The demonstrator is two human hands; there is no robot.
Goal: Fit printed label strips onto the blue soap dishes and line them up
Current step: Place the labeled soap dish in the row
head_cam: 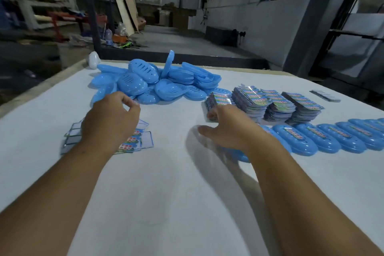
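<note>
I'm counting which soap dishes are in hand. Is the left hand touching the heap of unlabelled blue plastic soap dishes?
Cannot tell. In the head view the left hand overlaps the near edge of the heap of unlabelled blue plastic soap dishes, but its curled fingers hide any contact.

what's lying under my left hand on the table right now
A few loose printed label strips fanned on the white table, some face down. The left hand covers their middle, so the count stays unclear.

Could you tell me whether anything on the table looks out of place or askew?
One blue dish stands upright on its edge at the back of the loose pile, while the others there lie flat or jumbled. The labelled dishes on the right sit in an even, overlapping row. Nothing looks spilled or damaged.
</note>
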